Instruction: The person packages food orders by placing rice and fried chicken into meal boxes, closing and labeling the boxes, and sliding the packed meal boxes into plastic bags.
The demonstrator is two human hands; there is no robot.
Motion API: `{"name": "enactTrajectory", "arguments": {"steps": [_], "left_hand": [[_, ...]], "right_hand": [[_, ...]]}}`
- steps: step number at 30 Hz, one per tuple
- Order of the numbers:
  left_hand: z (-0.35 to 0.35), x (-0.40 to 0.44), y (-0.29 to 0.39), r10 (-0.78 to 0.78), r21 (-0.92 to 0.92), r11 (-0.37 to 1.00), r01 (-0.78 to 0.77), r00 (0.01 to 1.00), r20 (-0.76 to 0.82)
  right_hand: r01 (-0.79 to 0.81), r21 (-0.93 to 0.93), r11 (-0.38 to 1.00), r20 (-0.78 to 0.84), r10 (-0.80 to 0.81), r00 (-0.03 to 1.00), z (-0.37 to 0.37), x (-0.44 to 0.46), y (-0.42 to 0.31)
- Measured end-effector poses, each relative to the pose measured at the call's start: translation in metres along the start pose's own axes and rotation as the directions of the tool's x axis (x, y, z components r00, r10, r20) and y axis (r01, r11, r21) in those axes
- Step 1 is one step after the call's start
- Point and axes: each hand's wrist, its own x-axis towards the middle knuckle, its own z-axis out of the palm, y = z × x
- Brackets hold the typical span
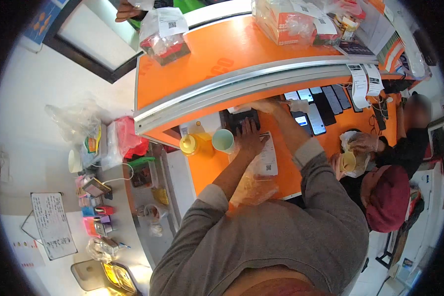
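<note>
My left hand [250, 140] lies palm down, fingers open and loosely spread, touching the black boxy device [241, 120] under the metal-edged ledge [232, 89], toward the far left of the orange tabletop [290, 172]; no grip on it. Right hand [264, 105] reaches in at the device's far side, fingers partly hidden; cannot tell how far open, or whether they hold anything. Pale green cup [223, 141] just beside my left hand, yellow squeeze bottle [188, 144] at the left edge. Clear plastic bag [254, 187] with printed receipt [268, 158] nearer my body. Phones [316, 118] crowd together rightward.
</note>
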Motion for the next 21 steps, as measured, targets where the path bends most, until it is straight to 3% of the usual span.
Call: {"name": "enactTrajectory", "arguments": {"steps": [2,4,6,7,8,10,12,13,14,16,19,21], "left_hand": [[0.003,0.001,0.0,-0.038,-0.044,0.998,0.045,0.988,0.148],[-0.003,0.003,0.0,0.003,-0.069,0.998,0.015,0.969,0.247],[-0.022,0.007,0.0,0.107,-0.084,0.993,-0.087,0.953,0.284],[-0.031,0.01,0.0,0.159,-0.092,0.986,-0.138,0.942,0.296],[-0.031,0.007,0.0,0.106,-0.037,0.994,-0.1,0.963,0.247],[-0.011,-0.006,0.0,0.007,0.061,0.998,-0.016,0.99,0.142],[0.0,0.004,-0.001,-0.019,-0.029,0.999,0.025,0.98,0.196],[0.005,0.01,-0.003,-0.028,-0.072,0.996,0.045,0.974,0.226],[0.011,0.012,-0.003,-0.021,-0.062,0.997,0.037,0.971,0.239],[0.024,0.021,-0.003,-0.007,-0.045,0.999,0.02,0.965,0.261],[0.035,0.031,-0.003,0.172,-0.408,0.901,-0.148,0.985,0.024],[0.0,0.031,0.004,0.293,-0.597,0.734,-0.325,0.944,-0.154]], "right_hand": [[-0.111,0.091,0.99,0.339,0.074,0.938,-0.009,-0.029,-0.042],[-0.188,0.003,0.982,0.534,0.158,0.831,-0.021,-0.059,-0.062],[-0.097,-0.312,0.945,0.431,0.231,0.872,-0.027,-0.088,-0.029],[-0.237,-0.342,0.909,0.395,0.368,0.842,-0.036,-0.1,-0.018],[-0.371,-0.368,0.853,0.347,0.496,0.796,-0.044,-0.109,-0.016],[-0.257,-0.196,0.946,0.328,0.31,0.892,-0.056,-0.126,-0.047],[-0.453,-0.139,0.88,0.43,0.466,0.773,-0.064,-0.133,-0.07],[-0.381,-0.202,0.902,0.334,0.429,0.839,-0.061,-0.139,-0.076],[-0.384,-0.126,0.915,0.293,0.404,0.866,-0.062,-0.144,-0.082],[-0.347,-0.141,0.927,0.359,0.374,0.855,-0.071,-0.149,-0.128],[-0.103,0.211,0.972,0.079,0.088,0.993,-0.062,-0.146,-0.172],[0.09,0.246,0.965,0.072,-0.111,0.991,-0.07,-0.119,-0.215]]}}
